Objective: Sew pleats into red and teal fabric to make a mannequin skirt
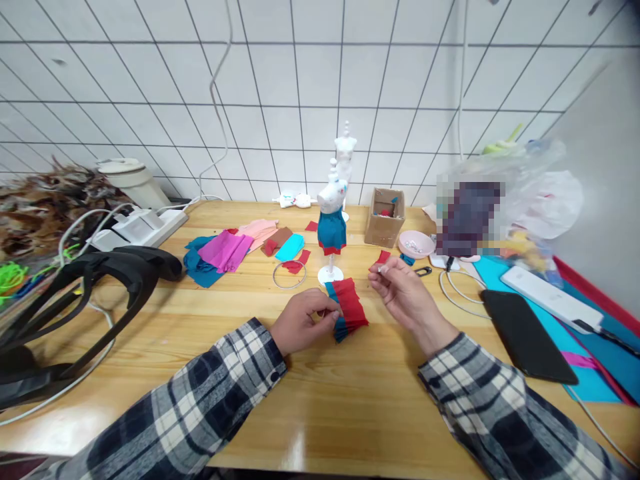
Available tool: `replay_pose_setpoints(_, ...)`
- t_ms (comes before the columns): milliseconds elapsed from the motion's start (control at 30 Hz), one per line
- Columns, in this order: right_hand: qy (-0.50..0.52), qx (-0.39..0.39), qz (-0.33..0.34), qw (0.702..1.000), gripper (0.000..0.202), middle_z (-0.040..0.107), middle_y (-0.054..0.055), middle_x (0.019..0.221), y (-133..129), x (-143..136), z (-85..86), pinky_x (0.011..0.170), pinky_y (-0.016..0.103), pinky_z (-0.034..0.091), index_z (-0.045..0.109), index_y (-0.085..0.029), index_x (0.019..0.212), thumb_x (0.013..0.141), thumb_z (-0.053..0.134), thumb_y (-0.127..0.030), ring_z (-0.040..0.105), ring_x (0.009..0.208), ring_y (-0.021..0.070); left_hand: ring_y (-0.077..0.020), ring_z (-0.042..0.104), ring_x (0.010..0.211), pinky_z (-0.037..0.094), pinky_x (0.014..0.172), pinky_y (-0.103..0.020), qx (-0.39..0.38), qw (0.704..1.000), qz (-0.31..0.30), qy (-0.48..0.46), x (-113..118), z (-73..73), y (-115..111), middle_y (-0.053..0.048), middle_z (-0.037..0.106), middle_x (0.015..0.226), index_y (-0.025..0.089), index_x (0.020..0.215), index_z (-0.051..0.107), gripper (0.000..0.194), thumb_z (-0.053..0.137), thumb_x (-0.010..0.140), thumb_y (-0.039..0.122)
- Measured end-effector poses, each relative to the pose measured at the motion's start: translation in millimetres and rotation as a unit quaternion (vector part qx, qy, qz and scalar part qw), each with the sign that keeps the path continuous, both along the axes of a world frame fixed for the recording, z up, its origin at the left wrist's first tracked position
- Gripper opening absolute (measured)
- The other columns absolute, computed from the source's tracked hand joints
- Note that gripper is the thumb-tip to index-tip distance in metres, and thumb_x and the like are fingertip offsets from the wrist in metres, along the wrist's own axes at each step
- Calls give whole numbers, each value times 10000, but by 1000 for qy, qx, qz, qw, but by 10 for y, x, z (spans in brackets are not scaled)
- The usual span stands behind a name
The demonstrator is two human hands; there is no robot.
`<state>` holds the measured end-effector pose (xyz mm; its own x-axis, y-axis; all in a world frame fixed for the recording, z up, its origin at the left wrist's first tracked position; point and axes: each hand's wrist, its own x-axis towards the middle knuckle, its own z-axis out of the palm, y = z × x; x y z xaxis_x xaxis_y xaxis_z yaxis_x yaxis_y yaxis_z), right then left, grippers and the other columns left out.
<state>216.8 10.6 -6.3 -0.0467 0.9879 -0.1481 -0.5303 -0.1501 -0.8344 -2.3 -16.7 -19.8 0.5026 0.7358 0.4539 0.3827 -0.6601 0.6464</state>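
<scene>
My left hand (306,320) is closed on the blue edge of a red and blue cloth piece (350,307), its thumb and forefinger pinched together. To the right, apart from the cloth, my right hand (403,293) pinches something small and whitish at its fingertips; it is too small to name. Behind the cloth stands a small white mannequin (333,195) on a round base, wearing a blue skirt (332,230) with a red hem. A second white mannequin (345,143) stands behind it, partly hidden.
Coloured cloth pieces (227,252) and a ring (275,277) lie left of the mannequins. A cardboard box (384,217), pink bowl (417,245) and black phone (529,333) are at right. A black headset (120,307) and power strip (150,229) sit at left.
</scene>
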Motion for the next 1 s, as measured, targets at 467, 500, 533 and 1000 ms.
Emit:
replay_pose_setpoints(467,-701,173,-177,669,344,756,63,948,1471,534,328,784,342,479,772,-228,1028,813,507,-264,648,879,231,-125,577,651,440,641,-245,63,998,5,-2,-44,-65,57,-13,684,686,180,798,694,138,566,849,172)
replay_pose_setpoints(500,-716,170,-165,657,364,754,66,1002,1487,548,305,797,338,476,764,-237,1067,824,493,-246,648,921,232,-127,582,660,442,646,-247,67,998,2,1,-45,-72,55,-14,691,697,180,799,691,137,565,852,171)
replay_pose_setpoints(533,-725,164,-153,651,387,751,64,1039,1497,563,290,804,332,475,755,-248,1098,828,479,-217,649,948,230,-129,585,666,444,650,-249,71,997,0,4,-46,-79,55,-14,695,702,180,802,690,136,564,854,173)
replay_pose_setpoints(1000,-455,304,-32,836,209,721,52,912,-148,-55,96,735,347,511,738,-258,1003,900,574,-337,643,798,199,-135,611,714,476,684,-277,199,980,-2,10,-27,5,-5,-33,723,804,201,930,677,139,556,877,158)
